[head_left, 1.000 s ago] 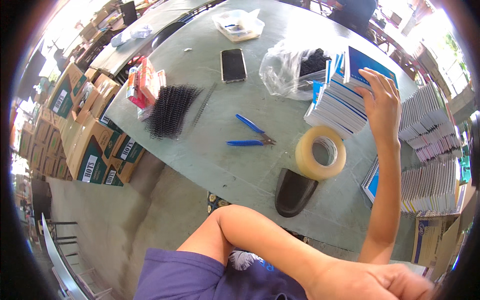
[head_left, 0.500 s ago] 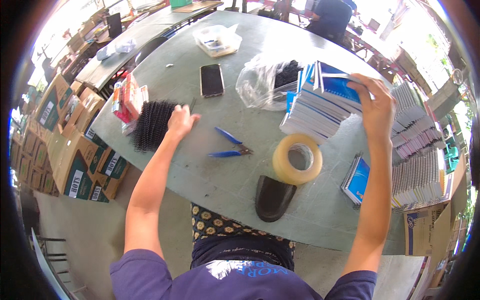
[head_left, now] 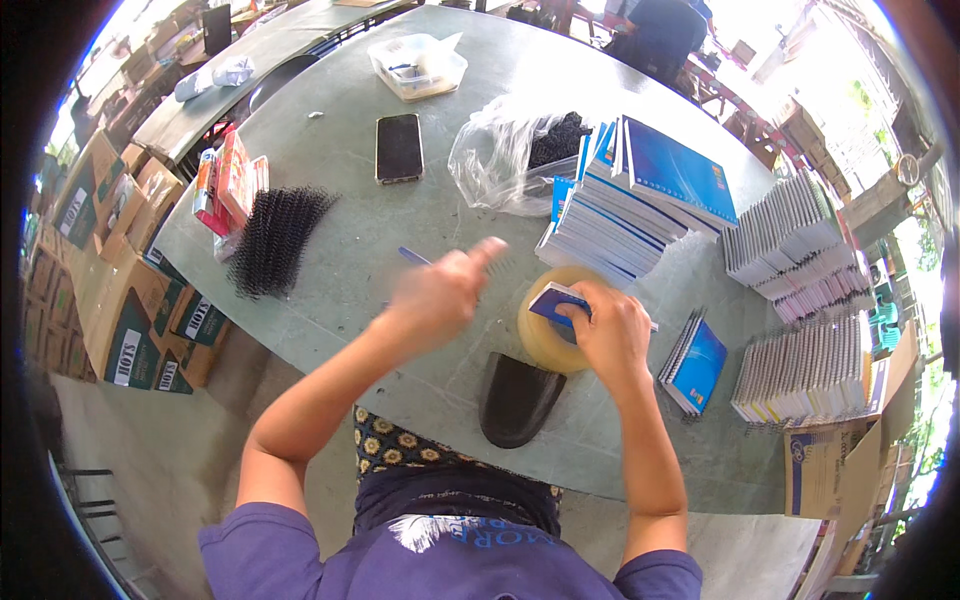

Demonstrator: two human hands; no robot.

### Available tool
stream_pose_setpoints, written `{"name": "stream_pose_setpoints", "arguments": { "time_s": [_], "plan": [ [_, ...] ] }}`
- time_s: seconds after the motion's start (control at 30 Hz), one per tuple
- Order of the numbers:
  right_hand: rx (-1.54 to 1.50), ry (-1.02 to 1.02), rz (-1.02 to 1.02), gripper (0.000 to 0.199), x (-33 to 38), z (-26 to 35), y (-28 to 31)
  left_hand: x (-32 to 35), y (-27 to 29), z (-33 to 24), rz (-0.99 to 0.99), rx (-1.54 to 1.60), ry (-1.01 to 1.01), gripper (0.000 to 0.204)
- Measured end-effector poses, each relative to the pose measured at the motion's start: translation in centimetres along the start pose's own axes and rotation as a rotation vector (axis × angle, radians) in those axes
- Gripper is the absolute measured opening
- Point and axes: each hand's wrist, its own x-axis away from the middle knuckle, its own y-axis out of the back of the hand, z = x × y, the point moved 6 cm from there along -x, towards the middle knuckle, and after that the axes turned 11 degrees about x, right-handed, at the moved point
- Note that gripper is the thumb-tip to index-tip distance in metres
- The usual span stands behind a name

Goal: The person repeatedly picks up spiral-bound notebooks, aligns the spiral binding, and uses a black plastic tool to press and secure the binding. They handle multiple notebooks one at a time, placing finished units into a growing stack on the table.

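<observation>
My right hand (head_left: pixel 612 325) is closed on a blue-covered notebook (head_left: pixel 556 300), tilted so its edge shows, above a wide roll of clear tape (head_left: pixel 545 345). Blurred by motion, my left hand (head_left: pixel 440 297) hangs over the table left of it, fingers drawn together. A faint dark spiral coil (head_left: pixel 499 262) shows at its fingertips. Blue-handled cutters (head_left: pixel 412 256) are mostly hidden beneath that hand. Loose black spiral coils (head_left: pixel 280 240) form a pile at the left. A stack of unbound blue notebooks (head_left: pixel 610 225) leans behind my right hand.
A dark rounded pad (head_left: pixel 518 400) lies at the near edge. Bound notebooks (head_left: pixel 695 362) and taller stacks (head_left: pixel 800 370) stand right. Farther back are a phone (head_left: pixel 399 148), a plastic tub (head_left: pixel 418 68) and a clear bag (head_left: pixel 505 160) with black coils. Cartons (head_left: pixel 140 330) stand left of the table.
My right hand has come from the notebook stack toward me with one notebook. My left hand has left the coil pile and moved right, toward it.
</observation>
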Motion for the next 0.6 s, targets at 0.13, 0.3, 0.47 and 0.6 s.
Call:
{"name": "stream_pose_setpoints", "arguments": {
  "time_s": [0.13, 0.3, 0.47, 0.6],
  "plan": [
    [-0.103, 0.051, -0.163, 0.015, 0.0, 0.1, 0.8, 0.6, -4.2, -1.9, 0.128, 0.222, -0.163, 0.024],
    [-0.295, -0.092, -0.003, 0.017, 0.6, -0.4, 1.0, 0.7, -0.3, -2.8, -0.165, 0.563, -0.242, 0.017],
    [-0.266, -0.103, -0.016, 0.015, 0.1, 0.5, 0.7, 1.1, -1.0, -3.8, -0.231, 0.386, -0.33, 0.017],
    [-0.282, -0.094, -0.023, 0.015, 0.1, 0.4, 0.8, 0.8, -1.5, -3.3, -0.224, 0.38, -0.273, 0.014]
  ]
}}
